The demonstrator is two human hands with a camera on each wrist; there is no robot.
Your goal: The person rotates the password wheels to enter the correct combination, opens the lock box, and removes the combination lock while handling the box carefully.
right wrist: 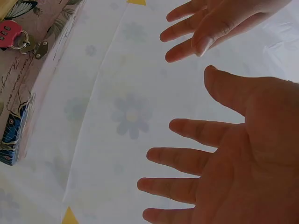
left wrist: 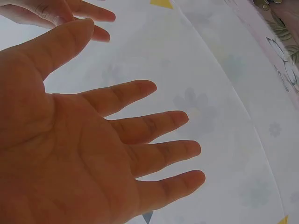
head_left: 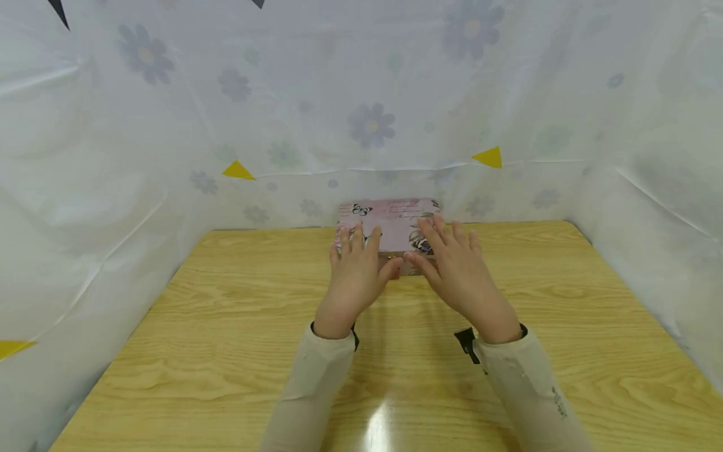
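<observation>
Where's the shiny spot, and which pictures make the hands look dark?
Head view: the table has white glare near the picture's bottom edge; left wrist view: the left hand looks shadowed against bright cloth; right wrist view: the right hand looks dark too.

The wood-grained tabletop (head_left: 226, 326) looks glossy, the clasp (right wrist: 41, 50) metal (the box (head_left: 398, 230) papery).
</observation>
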